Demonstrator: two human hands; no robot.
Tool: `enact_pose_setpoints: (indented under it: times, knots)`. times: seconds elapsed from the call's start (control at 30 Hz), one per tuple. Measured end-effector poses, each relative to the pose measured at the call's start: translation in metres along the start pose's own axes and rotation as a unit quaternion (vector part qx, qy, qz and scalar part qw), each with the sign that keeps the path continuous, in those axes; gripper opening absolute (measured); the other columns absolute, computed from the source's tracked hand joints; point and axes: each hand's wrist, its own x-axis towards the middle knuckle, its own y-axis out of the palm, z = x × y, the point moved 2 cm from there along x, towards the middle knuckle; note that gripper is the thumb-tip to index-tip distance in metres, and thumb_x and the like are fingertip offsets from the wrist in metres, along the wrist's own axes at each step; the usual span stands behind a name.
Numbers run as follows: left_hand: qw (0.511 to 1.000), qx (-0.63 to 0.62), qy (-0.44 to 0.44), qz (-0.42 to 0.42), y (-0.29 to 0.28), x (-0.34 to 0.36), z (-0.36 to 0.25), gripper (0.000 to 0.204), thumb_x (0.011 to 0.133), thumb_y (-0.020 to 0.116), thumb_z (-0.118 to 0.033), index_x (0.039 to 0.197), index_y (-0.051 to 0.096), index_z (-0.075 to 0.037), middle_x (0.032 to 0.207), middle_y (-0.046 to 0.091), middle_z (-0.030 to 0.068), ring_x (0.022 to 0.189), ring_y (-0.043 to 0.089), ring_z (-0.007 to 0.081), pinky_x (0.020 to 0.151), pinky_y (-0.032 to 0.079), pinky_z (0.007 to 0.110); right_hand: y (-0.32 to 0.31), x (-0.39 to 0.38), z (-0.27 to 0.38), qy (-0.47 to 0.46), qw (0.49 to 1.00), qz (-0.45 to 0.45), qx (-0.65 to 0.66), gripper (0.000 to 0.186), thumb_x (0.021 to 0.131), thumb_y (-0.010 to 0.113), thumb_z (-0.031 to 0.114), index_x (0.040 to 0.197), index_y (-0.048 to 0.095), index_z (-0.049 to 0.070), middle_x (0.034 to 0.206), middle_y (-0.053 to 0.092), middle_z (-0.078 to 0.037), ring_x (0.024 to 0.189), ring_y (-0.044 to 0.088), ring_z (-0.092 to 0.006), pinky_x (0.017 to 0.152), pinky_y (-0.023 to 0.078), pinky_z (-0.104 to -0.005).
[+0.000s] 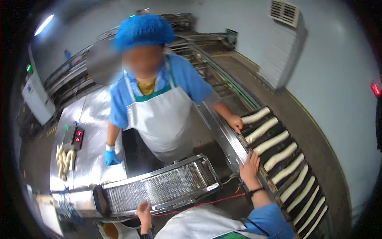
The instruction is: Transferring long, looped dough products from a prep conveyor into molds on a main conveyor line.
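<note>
Stretched fingers of my right hand (pixel 250 169) lie at the near edge of a dark baking tray (pixel 278 158), apparently touching its rim; nothing is gripped. Long pale dough strips (pixel 271 142) lie side by side in the tray's grooves. My left hand (pixel 144 214) is beside the front rail of a short metal mesh conveyor (pixel 159 186), its fingers loosely bent and holding nothing that I can see. Across from me stands a co-worker, whose bare hand (pixel 234 122) rests on the tray edge further up. The co-worker's other hand, in a blue glove (pixel 111 156), leans on the steel table.
On the steel table (pixel 93 119) at the left are a pile of dough pieces (pixel 65 161) and a small box with a red display (pixel 75 138). The trays sit along a conveyor line with a metal rail (pixel 225 135). A red cord (pixel 199 206) runs before my apron.
</note>
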Motion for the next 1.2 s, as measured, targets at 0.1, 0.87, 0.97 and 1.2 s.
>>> enact_pose_setpoints:
  times: [0.1, 0.87, 0.97, 1.2]
  knots:
    - [1.000, -0.004, -0.014, 0.008, 0.002, 0.001, -0.003, 0.024, 0.085, 0.065, 0.002, 0.108, 0.061, 0.003, 0.101, 0.067, 0.0082, 0.093, 0.063, 0.0153, 0.081, 0.051, 0.029, 0.017, -0.073, 0.004, -0.061, 0.988, 0.058, 0.129, 0.047, 0.089, 0.054, 0.014, 0.131, 0.050, -0.006, 0.141, 0.042, -0.030, 0.133, 0.037, -0.0449, 0.114, 0.028, -0.0490]
    - [0.997, 0.069, -0.018, -0.013, -0.009, -0.074, -0.036, 0.031, 0.083, 0.061, -0.009, 0.113, 0.065, 0.000, 0.110, 0.069, 0.0156, 0.103, 0.066, 0.0261, 0.093, 0.050, 0.036, 0.078, -0.199, 0.559, -0.930, 0.032, 0.302, 0.205, 0.033, 0.092, 0.052, 0.025, 0.120, 0.060, 0.008, 0.121, 0.061, -0.015, 0.112, 0.056, -0.0339, 0.093, 0.047, -0.0453]
    - [0.997, 0.057, 0.014, -0.055, -0.022, -0.086, -0.021, 0.032, 0.084, 0.058, -0.008, 0.114, 0.065, 0.000, 0.111, 0.069, 0.0156, 0.105, 0.065, 0.0259, 0.093, 0.050, 0.036, 0.068, -0.231, 0.588, -0.910, -0.146, 0.330, 0.204, 0.038, 0.093, 0.051, 0.026, 0.125, 0.059, 0.008, 0.127, 0.060, -0.015, 0.118, 0.056, -0.0344, 0.098, 0.047, -0.0456]
    - [0.976, 0.078, -0.042, -0.201, -0.059, -0.142, 0.002, 0.023, 0.086, 0.062, -0.007, 0.108, 0.066, -0.003, 0.100, 0.070, 0.0095, 0.092, 0.065, 0.0178, 0.083, 0.052, 0.033, 0.019, -0.229, 0.537, -0.957, 0.094, 0.166, 0.218, 0.043, 0.069, 0.065, 0.037, 0.107, 0.059, 0.017, 0.082, 0.061, -0.007, 0.069, 0.060, -0.0294, 0.053, 0.044, -0.0428]
